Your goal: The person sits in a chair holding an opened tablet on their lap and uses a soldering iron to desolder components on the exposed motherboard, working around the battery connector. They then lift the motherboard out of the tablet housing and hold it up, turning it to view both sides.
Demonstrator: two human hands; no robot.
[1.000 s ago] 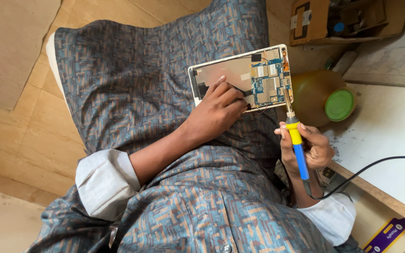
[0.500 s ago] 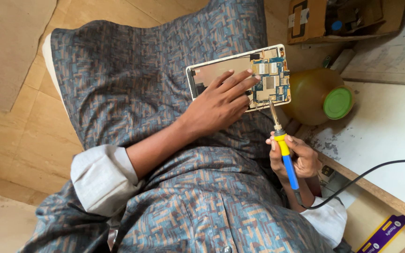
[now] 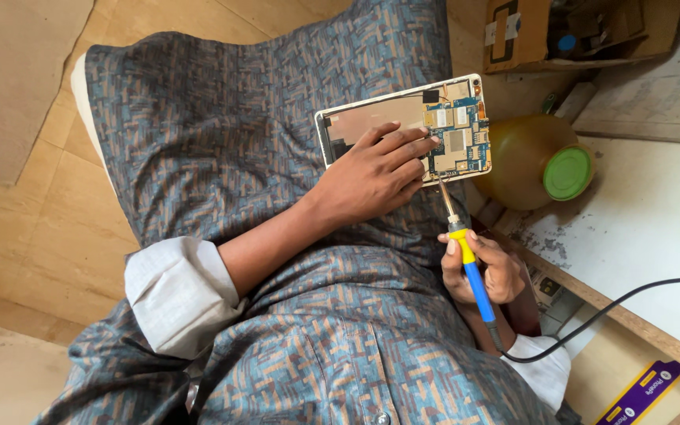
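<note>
An opened tablet (image 3: 379, 118) with its blue circuit board (image 3: 462, 138) exposed lies on my lap, which is covered in patterned blue and brown cloth. My left hand (image 3: 375, 173) rests flat on the tablet, fingers spread and pressing near the board. My right hand (image 3: 485, 267) grips a soldering iron (image 3: 470, 264) with a yellow and blue handle. The metal tip of the iron points up toward the lower edge of the board. A black cord (image 3: 615, 303) runs from the handle off to the right.
A yellow jar with a green lid (image 3: 541, 161) lies beside my knee. A white worn tabletop (image 3: 655, 228) is at the right, a cardboard box (image 3: 560, 31) above it. A purple packet (image 3: 643, 393) lies at the lower right. Wooden floor is at the left.
My left hand has slid along the tablet and now lies flatter on it. The right hand with the soldering iron dropped lower and shifted left, tip now at the board's lower edge.
</note>
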